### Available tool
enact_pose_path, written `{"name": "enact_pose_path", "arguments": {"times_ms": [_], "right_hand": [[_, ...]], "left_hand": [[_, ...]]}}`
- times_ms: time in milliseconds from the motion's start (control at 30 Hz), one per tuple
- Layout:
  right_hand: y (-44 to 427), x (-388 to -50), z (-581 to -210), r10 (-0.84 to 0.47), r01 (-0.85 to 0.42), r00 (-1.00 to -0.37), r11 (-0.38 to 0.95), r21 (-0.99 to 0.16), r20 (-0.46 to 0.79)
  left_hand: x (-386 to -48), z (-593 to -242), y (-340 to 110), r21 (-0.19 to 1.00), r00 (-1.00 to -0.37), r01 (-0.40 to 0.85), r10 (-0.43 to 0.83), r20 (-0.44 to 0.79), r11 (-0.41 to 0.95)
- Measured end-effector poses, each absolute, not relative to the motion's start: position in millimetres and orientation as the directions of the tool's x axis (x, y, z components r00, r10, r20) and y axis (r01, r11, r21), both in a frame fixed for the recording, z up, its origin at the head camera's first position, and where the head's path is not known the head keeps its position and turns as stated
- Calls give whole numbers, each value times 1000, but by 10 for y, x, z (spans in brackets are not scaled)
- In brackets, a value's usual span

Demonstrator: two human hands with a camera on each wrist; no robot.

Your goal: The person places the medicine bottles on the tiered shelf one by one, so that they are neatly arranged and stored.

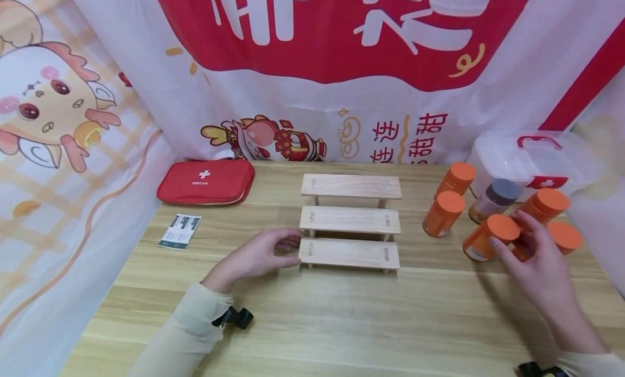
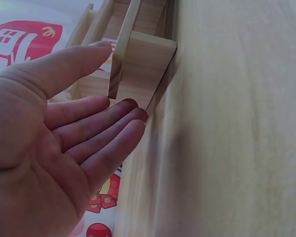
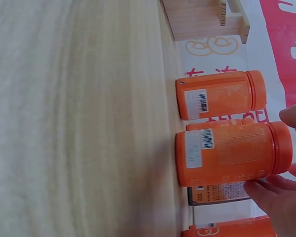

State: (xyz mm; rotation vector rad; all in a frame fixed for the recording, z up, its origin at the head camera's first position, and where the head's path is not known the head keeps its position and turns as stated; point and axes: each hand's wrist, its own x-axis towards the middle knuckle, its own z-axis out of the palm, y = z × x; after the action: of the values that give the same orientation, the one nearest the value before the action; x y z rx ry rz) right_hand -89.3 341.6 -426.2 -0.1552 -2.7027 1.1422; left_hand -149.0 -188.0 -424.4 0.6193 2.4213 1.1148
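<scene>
Loads of bare table (image 1: 337, 320) in front of the wooden stand (image 1: 349, 252), so I could slide a hand across easily. There's a lane between the stand and the bottles too. My right hand (image 1: 542, 257) is cramped: fingers round one orange bottle (image 1: 490, 237), more orange-lidded ones (image 1: 548, 202) close by, a grey-lidded bottle (image 1: 494, 199) just behind, then a clear-white box (image 1: 505, 157) walling off the back.

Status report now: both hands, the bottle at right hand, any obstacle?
Left hand at left end of wooden stand. Right hand around orange bottle, upright on table. Other orange bottles and grey-lidded bottle stand close by.
</scene>
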Motion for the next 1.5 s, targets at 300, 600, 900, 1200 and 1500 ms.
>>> {"name": "enact_pose_path", "arguments": {"times_ms": [300,600,900,1200,1500], "right_hand": [[3445,-905,-4338,214,87,-974,651,-754,72],[3470,-921,-4420,228,161,-974,657,-736,-9],[3463,-927,-4368,213,179,-976,655,-734,-48],[3441,-952,-4374,240,204,-969,654,-728,-55],[3427,-935,-4347,261,184,-965,669,-720,-4]], "left_hand": [[-1504,-4240,-1840,782,-819,222,546,-174,582],[-1506,-4265,-1839,768,-823,229,541,-176,598],[-1503,-4270,-1834,761,-823,231,540,-180,606],[-1469,-4258,-1853,761,-827,211,527,-196,613],[-1460,-4279,-1858,760,-829,206,522,-199,616]]}}
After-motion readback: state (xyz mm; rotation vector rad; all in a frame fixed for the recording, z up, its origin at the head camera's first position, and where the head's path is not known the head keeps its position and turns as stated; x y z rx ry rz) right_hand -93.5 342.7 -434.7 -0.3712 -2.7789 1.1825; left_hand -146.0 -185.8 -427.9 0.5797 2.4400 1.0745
